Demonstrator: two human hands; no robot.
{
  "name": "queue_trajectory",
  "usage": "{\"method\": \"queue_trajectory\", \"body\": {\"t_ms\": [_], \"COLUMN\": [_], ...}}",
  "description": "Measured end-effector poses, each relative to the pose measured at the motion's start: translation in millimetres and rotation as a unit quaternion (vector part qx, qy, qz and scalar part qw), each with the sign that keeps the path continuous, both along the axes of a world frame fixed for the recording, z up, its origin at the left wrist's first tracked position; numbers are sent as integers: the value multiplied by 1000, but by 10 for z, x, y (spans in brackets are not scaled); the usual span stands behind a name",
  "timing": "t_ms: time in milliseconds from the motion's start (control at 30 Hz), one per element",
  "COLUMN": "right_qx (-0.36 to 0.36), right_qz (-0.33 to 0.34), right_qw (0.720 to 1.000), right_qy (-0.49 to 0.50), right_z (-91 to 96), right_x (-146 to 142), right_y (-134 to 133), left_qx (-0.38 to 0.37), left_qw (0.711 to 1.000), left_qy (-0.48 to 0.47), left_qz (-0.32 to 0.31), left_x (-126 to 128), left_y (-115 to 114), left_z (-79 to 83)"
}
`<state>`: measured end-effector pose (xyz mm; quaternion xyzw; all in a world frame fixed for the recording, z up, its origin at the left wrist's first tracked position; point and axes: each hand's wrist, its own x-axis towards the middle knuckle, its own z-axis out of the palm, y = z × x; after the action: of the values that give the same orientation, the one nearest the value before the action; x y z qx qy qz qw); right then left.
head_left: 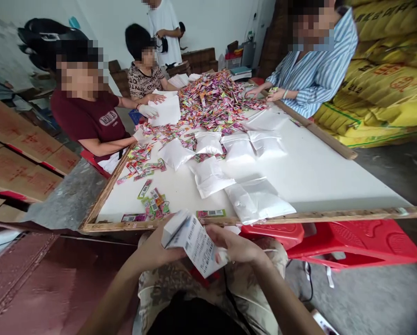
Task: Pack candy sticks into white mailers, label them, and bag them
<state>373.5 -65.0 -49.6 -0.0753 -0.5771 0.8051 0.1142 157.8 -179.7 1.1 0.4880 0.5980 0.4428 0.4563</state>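
Both my hands hold a small white carton (194, 242) with black print and a barcode, over my lap just below the near table edge. My left hand (155, 249) grips its left end, fingers wrapped behind it. My right hand (238, 245) pinches its right side near the lower end. In front of me on the white table (327, 177) lie a few colourful sachets (154, 204) and several filled white plastic bags (257, 200).
A large heap of colourful sachets (215, 100) covers the far table end. Three other people sit or lean at the table, a fourth stands behind. Red plastic stools (354, 242) stand at right, cardboard boxes (20, 149) at left, yellow sacks (386, 70) at far right.
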Motion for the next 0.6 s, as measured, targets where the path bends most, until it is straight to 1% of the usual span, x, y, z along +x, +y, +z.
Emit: {"method": "queue_trajectory", "body": {"t_ms": [67, 100, 167, 200, 233, 300, 333, 400, 433, 500, 567, 600], "right_qx": [-36, -43, -27, -7, 23, 118, 176, 281, 320, 375, 407, 412], "right_qz": [-95, -134, -176, -184, -190, -221, -246, -298, -317, -341, -361, -372], "right_qw": [992, 985, 977, 976, 976, 965, 952, 912, 893, 862, 838, 830], "right_qy": [73, 96, 117, 116, 108, 73, 51, 21, 18, 34, 52, 59], "right_z": [30, 34, 16, -5, -30, -83, -105, -129, -130, -101, -13, 62], "right_x": [-242, -345, -470, -488, -482, -431, -403, -371, -372, -391, -381, -341], "right_y": [-49, -64, -85, -95, -105, -124, -131, -147, -160, -207, -272, -294], "left_qx": [33, 46, 48, 41, 34, 18, 11, -2, -9, -24, -36, -41], "left_qw": [996, 995, 997, 999, 999, 991, 984, 970, 965, 956, 951, 950], "left_qy": [65, 73, 51, 25, -6, -73, -105, -155, -171, -189, -186, -177], "left_qz": [-51, -54, -33, -7, 27, 108, 144, 187, 200, 222, 245, 252], "left_x": [80, 111, 143, 146, 145, 146, 154, 189, 211, 244, 239, 218], "left_y": [13, 20, 28, 28, 28, 27, 29, 43, 54, 80, 104, 112], "left_z": [23, 22, -26, -76, -142, -295, -368, -469, -492, -491, -472, -473]}}
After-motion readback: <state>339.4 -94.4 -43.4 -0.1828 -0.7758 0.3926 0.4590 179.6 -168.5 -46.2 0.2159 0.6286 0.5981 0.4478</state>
